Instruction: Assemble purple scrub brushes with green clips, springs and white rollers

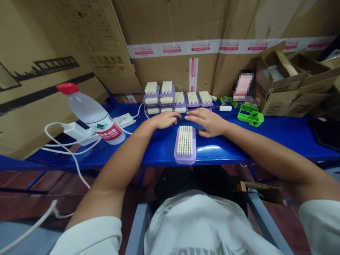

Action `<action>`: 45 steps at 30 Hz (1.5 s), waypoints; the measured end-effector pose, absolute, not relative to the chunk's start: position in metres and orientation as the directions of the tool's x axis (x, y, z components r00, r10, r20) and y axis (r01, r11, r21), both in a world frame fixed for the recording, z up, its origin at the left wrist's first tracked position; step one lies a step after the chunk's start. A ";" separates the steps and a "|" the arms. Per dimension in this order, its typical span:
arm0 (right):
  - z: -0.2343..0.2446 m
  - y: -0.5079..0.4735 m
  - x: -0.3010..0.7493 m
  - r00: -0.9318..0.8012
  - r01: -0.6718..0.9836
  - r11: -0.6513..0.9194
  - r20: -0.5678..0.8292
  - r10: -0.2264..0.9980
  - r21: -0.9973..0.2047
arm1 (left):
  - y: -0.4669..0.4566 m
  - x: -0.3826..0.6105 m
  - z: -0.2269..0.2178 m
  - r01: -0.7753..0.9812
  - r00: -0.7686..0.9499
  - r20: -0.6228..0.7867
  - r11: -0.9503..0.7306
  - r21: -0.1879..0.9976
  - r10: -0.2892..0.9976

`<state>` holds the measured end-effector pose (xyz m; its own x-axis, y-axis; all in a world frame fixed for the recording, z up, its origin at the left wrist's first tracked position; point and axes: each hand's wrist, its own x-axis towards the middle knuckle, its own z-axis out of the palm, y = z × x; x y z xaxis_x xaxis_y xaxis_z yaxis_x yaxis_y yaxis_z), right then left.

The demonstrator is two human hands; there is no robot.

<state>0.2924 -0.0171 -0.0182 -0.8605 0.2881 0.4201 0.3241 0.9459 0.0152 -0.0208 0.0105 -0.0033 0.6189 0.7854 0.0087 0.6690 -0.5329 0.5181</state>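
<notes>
Lilac brush (185,141), bristles up, pointing forward

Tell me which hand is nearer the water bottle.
Left. The left hand is to the right of the water bottle, apart from it. The right hand is farther away, on the far side of the left hand.
</notes>
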 end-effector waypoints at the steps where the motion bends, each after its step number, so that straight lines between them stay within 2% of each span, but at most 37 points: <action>1: -0.019 -0.021 0.287 -0.893 0.262 0.965 0.387 0.229 0.034 | 0.011 -0.021 -0.003 0.665 0.627 0.009 -0.541 0.515 0.779; 4: -0.020 -0.029 0.279 -0.933 0.163 0.985 0.334 0.138 0.049 | 0.012 -0.022 -0.003 0.670 0.628 0.009 -0.547 0.502 0.778; 9: -0.017 -0.026 0.285 -0.926 0.186 0.980 0.346 0.150 0.073 | 0.016 -0.024 -0.005 0.668 0.625 0.002 -0.536 0.515 0.781; 16: -0.015 -0.010 0.296 -0.885 0.288 0.955 0.399 0.239 0.067 | 0.019 -0.026 -0.007 0.623 0.606 0.005 -0.478 0.619 0.796; 22: -0.011 -0.001 0.308 -0.817 0.391 0.920 0.454 0.354 -0.014 | 0.018 -0.025 -0.006 0.649 0.587 -0.010 -0.464 0.602 0.809; 25: -0.014 0.003 0.310 -0.763 0.482 0.871 0.444 0.471 -0.094 | 0.016 -0.025 -0.006 0.641 0.579 0.006 -0.459 0.615 0.816; 29: -0.024 0.009 0.311 -0.652 0.609 0.759 0.399 0.644 -0.231 | 0.011 -0.024 -0.003 0.637 0.616 0.050 -0.534 0.555 0.786; 34: -0.030 0.014 0.310 -0.669 0.566 0.787 0.422 0.612 -0.246 | 0.004 -0.017 0.001 0.698 0.622 0.021 -0.566 0.440 0.783; 45: -0.032 0.017 0.314 -0.713 0.568 0.766 0.284 0.641 -0.302 | -0.005 -0.013 0.012 0.741 0.611 -0.065 -0.541 0.398 0.789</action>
<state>0.3144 0.0168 -0.0318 -0.7131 0.6411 0.2838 0.5681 0.7656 -0.3019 -0.0129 -0.0051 0.0123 0.6108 0.7891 -0.0649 0.7409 -0.5407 0.3985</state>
